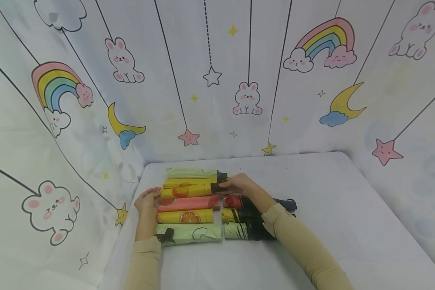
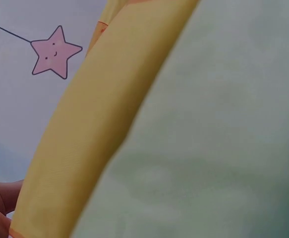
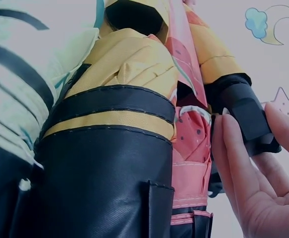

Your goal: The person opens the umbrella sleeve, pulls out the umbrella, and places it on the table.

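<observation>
Head cam: right hand (image 1: 241,183) pinches the black handle (image 1: 216,188) of a yellow umbrella (image 1: 197,189), third down the left column; left hand (image 1: 147,199) at its other end. Other umbrellas (image 1: 203,233) look lined up, this one's not released yet. Left wrist: mostly fabric (image 2: 85,114) and fingertips (image 2: 3,196), can't tell if pinching. Right wrist: clear handle grip, plus black covers (image 3: 107,188) half-hidden up top.

White table (image 1: 337,197), backdrop (image 1: 217,108) (with rabbits (image 1: 247,100)).

Cartoon-printed cloth (image 1: 221,114) is enclosing a white table (image 1: 330,213) from nine to three o'clock, indicating a screened booth; wider room undetermined.
</observation>
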Motion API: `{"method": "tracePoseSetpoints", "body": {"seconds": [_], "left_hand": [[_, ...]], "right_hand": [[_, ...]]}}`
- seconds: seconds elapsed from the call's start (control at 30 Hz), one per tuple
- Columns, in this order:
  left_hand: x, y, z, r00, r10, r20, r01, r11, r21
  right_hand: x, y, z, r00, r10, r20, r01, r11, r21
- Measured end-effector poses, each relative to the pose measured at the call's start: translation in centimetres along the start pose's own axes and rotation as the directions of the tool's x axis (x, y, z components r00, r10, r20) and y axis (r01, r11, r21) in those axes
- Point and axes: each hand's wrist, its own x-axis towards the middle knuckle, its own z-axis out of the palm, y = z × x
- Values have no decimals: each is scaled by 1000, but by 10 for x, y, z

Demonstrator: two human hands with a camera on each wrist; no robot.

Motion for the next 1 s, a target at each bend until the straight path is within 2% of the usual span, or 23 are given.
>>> {"method": "tracePoseSetpoints", "body": {"seconds": [0.37,0.63,1.0], "left_hand": [[0,2,-2,1000,-19,2,19,1000,4],[-2,4,-3,1000,-7,-6,7,1000,-6],[-3,7,-2,999,-42,11,43,997,-57]], "right_hand": [[-4,-3,-4,1000,24,-4,-23,999,31],[-6,-3,-9,999,40,6,-41,996,75],[-12,-7,-13,1000,13,10,-14,997,70]]}}
